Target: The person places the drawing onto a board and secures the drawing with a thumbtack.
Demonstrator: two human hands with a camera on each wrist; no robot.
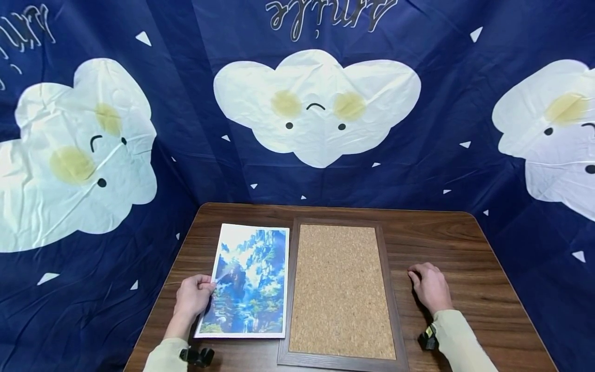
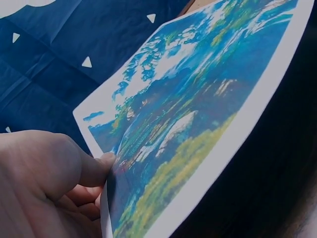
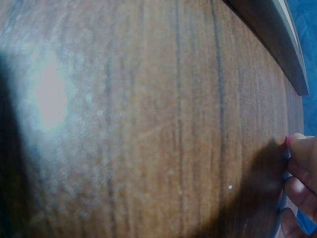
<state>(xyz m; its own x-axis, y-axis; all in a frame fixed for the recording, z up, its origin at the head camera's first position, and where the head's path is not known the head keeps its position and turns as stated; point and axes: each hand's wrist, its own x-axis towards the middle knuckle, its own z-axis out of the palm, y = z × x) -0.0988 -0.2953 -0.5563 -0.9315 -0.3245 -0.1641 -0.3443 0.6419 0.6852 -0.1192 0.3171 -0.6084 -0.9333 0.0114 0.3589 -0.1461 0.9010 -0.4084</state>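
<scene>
A landscape print [image 1: 253, 279] with a white border shows blue mountains and a waterfall. My left hand [image 1: 194, 295] pinches its left edge, the thumb on the picture side and the fingers underneath; in the left wrist view the print [image 2: 198, 109] looks bowed, with dark shadow below. Its right edge lies along the left side of a wood-framed cork board [image 1: 344, 289]. To the right of that board, my right hand [image 1: 429, 287] is low over the table, fingers curled. In the right wrist view its fingertips pinch a small pink piece [image 3: 287, 142], mostly hidden.
Both things are on a dark wood-grain table [image 1: 465, 248] with rounded far corners. Behind and at both sides hangs a navy cloth [image 1: 321, 181] printed with white clouds. Black camera mounts [image 1: 197, 356] sit on both wrists.
</scene>
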